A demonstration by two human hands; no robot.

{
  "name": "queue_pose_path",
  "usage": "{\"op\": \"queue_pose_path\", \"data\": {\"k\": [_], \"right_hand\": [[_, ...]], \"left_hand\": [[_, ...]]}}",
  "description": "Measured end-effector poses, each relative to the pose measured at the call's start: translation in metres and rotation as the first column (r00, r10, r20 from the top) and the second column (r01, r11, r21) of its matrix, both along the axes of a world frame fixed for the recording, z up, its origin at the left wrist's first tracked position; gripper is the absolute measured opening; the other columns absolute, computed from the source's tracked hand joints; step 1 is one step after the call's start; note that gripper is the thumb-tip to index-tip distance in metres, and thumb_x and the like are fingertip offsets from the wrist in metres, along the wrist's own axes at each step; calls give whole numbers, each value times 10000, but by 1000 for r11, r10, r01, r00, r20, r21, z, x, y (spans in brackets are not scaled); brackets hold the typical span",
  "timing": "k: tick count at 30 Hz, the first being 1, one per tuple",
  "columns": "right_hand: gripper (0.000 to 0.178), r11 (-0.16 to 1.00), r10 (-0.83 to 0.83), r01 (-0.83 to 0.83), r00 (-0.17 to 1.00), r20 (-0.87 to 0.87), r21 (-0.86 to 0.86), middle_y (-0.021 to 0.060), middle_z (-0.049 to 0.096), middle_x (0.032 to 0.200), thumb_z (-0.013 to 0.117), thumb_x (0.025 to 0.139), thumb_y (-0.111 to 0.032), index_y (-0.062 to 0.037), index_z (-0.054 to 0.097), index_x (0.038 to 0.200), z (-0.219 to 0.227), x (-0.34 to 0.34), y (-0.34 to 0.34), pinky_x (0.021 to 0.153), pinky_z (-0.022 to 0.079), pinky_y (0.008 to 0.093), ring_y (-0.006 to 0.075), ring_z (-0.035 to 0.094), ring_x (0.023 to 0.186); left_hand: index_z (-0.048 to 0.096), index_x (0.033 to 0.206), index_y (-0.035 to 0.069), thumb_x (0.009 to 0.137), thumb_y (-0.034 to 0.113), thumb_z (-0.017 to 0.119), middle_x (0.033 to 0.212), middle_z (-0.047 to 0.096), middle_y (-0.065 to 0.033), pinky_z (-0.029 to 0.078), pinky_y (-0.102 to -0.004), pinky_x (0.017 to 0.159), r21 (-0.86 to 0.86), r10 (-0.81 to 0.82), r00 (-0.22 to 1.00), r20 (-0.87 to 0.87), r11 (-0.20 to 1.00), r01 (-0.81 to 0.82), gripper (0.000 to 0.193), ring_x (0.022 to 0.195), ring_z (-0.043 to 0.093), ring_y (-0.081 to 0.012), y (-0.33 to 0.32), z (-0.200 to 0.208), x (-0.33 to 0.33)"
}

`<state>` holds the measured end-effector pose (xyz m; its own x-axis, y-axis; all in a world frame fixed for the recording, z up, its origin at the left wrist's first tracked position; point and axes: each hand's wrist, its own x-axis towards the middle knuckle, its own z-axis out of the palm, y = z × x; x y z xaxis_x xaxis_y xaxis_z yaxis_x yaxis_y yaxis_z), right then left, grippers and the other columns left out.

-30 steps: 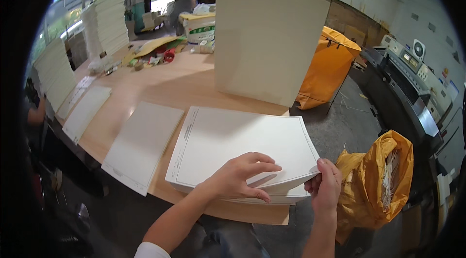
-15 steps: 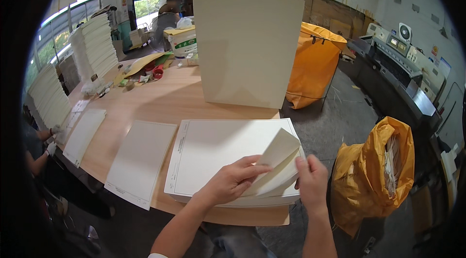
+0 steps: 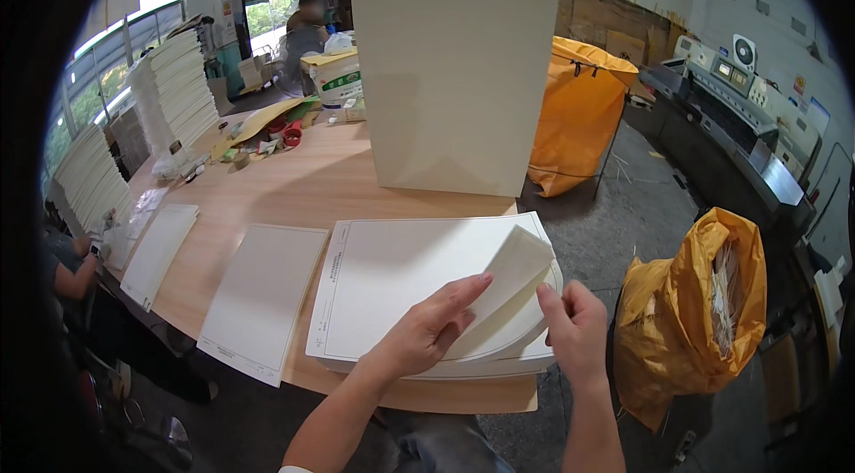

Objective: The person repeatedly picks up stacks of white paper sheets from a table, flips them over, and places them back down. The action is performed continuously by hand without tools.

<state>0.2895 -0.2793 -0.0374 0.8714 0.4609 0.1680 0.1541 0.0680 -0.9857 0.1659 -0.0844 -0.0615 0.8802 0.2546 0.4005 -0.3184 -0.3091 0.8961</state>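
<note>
A thick stack of white printed sheets (image 3: 392, 286) lies in front of me on the wooden table. Its near right corner is bent up and folded back, forming a curled flap of sheets (image 3: 515, 264). My right hand (image 3: 576, 330) is closed at the right edge of the stack, thumb on top, pinching the edges of several sheets. Beside the flap, my left hand (image 3: 429, 323) has its upper fingers stretched out and its lower ones bent. Its fingertips are at the flap's left side; whether they press on it I cannot tell.
Left of the stack lie a thinner pile of sheets (image 3: 263, 299) and another pile (image 3: 160, 255). A tall cream board stack (image 3: 454, 90) stands behind. Orange bags (image 3: 583, 117) are at the right, one holding paper strips. A person (image 3: 71, 268) works at far left.
My left hand has drawn back slightly from the flap, its index finger no longer lying across it. The right hand still holds the edges, and the sheets below it now bow in a rounder curve.
</note>
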Motion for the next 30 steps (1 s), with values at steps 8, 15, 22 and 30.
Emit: {"op": "queue_pose_path", "data": {"k": [8, 15, 22, 30], "right_hand": [[369, 976, 87, -49, 981, -175, 213, -25, 522, 626, 614, 1084, -235, -112, 537, 745, -1, 5, 0, 488, 417, 234, 73, 563, 538], [383, 987, -45, 82, 967, 251, -138, -24, 517, 603, 624, 1080, -244, -108, 544, 730, -13, 8, 0, 490, 415, 240, 82, 556, 516], [396, 962, 98, -36, 971, -220, 269, -19, 516, 594, 635, 1080, -251, -109, 547, 721, -3, 6, 2, 489, 420, 251, 103, 569, 498], [335, 900, -343, 436, 737, 582, -22, 66, 662, 924, 724, 1008, -372, -81, 610, 886, -64, -17, -23, 836, 493, 427, 235, 683, 957]], "left_hand": [[723, 1317, 110, 837, 86, 912, 1394, 650, -142, 545, -432, 1075, 331, -141, 990, 3, 934, 132, 516, 1278, 631, -323, 9, -2, 1], [725, 1309, 115, 829, 86, 920, 1442, 617, -170, 554, -423, 1075, 280, -39, 994, 100, 960, 10, 519, 1324, 617, -337, 4, -4, 4], [745, 1271, 110, 797, 87, 943, 1470, 603, -171, 532, -419, 1112, 348, -141, 990, 15, 929, 127, 514, 1350, 603, -346, 6, -3, 0], [739, 1339, 170, 826, 73, 925, 1451, 621, -151, 544, -402, 1081, 297, -139, 990, 5, 946, 131, 555, 1325, 618, -336, 10, -4, 3]]}}
